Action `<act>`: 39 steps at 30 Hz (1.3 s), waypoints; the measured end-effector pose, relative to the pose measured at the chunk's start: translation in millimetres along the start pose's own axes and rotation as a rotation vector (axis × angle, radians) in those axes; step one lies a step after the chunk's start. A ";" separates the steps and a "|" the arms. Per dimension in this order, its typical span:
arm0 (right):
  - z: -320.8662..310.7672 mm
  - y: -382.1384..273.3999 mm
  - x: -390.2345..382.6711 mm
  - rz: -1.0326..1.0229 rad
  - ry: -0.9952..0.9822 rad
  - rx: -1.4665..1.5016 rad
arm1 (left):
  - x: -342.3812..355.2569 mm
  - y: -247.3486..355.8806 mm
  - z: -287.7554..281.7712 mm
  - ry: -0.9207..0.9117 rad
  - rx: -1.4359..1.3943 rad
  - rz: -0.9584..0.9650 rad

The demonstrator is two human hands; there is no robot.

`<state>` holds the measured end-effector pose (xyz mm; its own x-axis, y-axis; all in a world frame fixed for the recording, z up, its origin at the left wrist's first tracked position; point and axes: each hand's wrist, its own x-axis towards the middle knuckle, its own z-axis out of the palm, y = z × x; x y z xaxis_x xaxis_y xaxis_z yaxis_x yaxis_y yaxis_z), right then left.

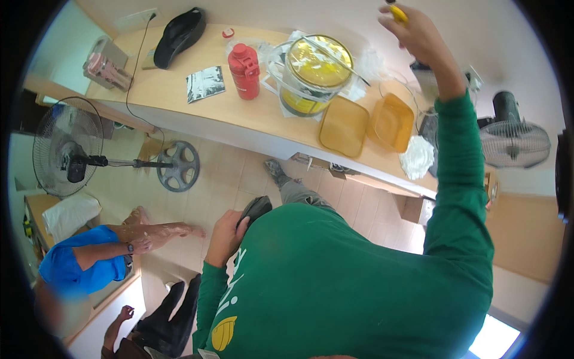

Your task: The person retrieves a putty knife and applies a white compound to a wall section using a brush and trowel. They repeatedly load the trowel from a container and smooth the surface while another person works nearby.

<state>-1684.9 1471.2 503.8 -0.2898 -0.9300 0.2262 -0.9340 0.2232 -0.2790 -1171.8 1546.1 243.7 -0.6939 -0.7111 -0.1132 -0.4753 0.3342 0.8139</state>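
Note:
My left hand is at my belly, fingers wrapped round a dark, rounded object whose kind I cannot make out. My right arm stretches up and away to the far right. Close to the wall, my right hand grips a small yellow object with a dark end; most of it is hidden in the fingers. Below that hand, the wooden counter carries a clear-and-yellow bucket with a stick across its top. Right of the bucket lie a flat amber lid and an open amber plastic container.
A red bottle, a black cap and a white crumpled heap are on the counter. A standing fan is at left, another fan at right. Two people, one in a blue shirt, one in dark trousers, sit lower left.

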 end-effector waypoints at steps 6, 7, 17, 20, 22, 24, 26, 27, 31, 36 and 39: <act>140.4 15.8 174.9 0.108 -0.695 -0.122 | 0.5 -11.7 -13.8 0.142 0.020 -0.303; 173.1 9.1 193.5 0.122 -0.814 -0.156 | -1.5 -13.0 -9.0 0.180 0.026 -0.366; 340.8 38.3 203.6 -0.315 -1.107 -0.280 | 9.7 2.8 27.3 0.330 -0.141 -0.640; 352.1 45.4 186.7 -0.542 -0.809 -0.246 | 16.6 -6.6 27.8 0.336 -0.069 -0.605; 356.7 47.0 191.3 -0.522 -0.882 -0.255 | 26.1 -6.9 21.7 0.324 -0.033 -0.635; 350.5 39.6 202.8 -0.463 -1.070 -0.268 | 28.2 -14.3 20.1 0.355 -0.056 -0.634; 350.9 37.2 208.2 -0.399 -1.114 -0.296 | 30.3 -19.5 12.7 0.366 -0.058 -0.647; 352.9 37.1 214.2 -0.410 -1.126 -0.307 | 28.2 -18.6 8.2 0.356 0.010 -0.635; 315.4 15.9 235.3 -0.422 -1.051 -0.274 | 31.1 -21.0 -15.3 0.410 0.020 -0.632; 236.2 -75.9 254.7 -0.262 -0.965 -0.439 | 16.6 -54.7 -27.7 0.527 -0.087 -0.686; 230.1 -53.2 293.4 -0.620 -0.683 -0.505 | 2.3 -89.0 -42.9 0.578 -0.122 -0.670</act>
<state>-1672.2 1119.3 370.3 0.3014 -0.8552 -0.4216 -0.9026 -0.3984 0.1629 -1107.9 1488.3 195.5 0.1056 -0.9452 -0.3089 -0.5994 -0.3083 0.7387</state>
